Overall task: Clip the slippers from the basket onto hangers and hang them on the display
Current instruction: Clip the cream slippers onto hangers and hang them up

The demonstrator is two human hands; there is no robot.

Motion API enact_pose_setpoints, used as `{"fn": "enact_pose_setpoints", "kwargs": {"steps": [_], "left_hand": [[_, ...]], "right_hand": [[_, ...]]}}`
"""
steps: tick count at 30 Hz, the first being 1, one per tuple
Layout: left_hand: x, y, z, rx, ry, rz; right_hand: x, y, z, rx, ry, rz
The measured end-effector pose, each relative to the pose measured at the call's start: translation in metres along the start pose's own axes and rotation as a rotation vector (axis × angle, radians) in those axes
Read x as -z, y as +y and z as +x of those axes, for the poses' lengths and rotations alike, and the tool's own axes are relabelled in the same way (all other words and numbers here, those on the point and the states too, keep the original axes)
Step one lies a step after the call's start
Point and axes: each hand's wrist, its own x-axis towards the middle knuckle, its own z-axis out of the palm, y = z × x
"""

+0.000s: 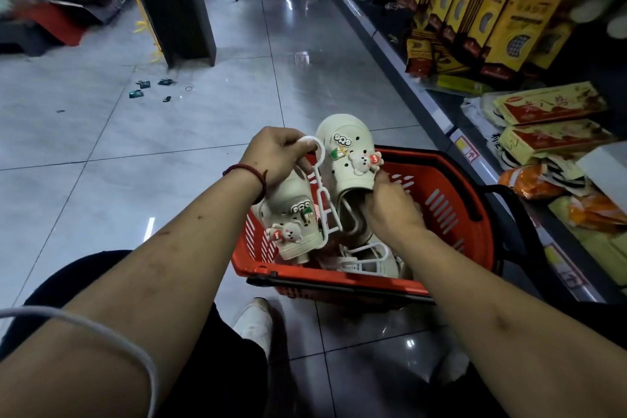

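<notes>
Over the red basket (451,210) I hold a white plastic hanger (324,195). My left hand (274,154) is closed on its round hook at the top. One cream slipper (293,224) with bear charms hangs toe-down on the hanger's left side. My right hand (386,204) grips the heel end of a second cream slipper (349,159), toe pointing up, against the hanger's right side. More pale slippers and another white hanger (368,260) lie inside the basket.
A shelf (424,92) runs along the right with yellow boxes (488,10) and packaged goods (549,142). A dark pillar (176,3) with yellow hooks stands at the back left. Small scraps (151,88) lie on the tiled floor. My white shoe (256,322) is below the basket.
</notes>
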Motion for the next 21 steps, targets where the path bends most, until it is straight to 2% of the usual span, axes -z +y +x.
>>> {"fn": "enact_pose_setpoints", "kwargs": {"steps": [5, 13, 15, 18, 21], "left_hand": [[0.002, 0.003, 0.004, -0.038, 0.052, -0.13], [0.011, 0.012, 0.008, -0.048, 0.146, -0.26], [0.014, 0.013, 0.008, -0.056, 0.147, -0.262], [0.016, 0.015, 0.006, -0.063, 0.1, -0.239], [0.015, 0.018, 0.002, -0.074, -0.056, -0.166]], "right_hand": [[-0.001, 0.009, -0.004, 0.039, -0.001, 0.053], [-0.007, 0.021, -0.015, 0.147, -0.053, -0.281], [-0.012, 0.023, -0.018, 0.155, -0.056, -0.251], [-0.014, 0.026, -0.019, 0.161, -0.114, -0.181], [-0.013, 0.03, -0.016, 0.191, -0.241, -0.128]]}}
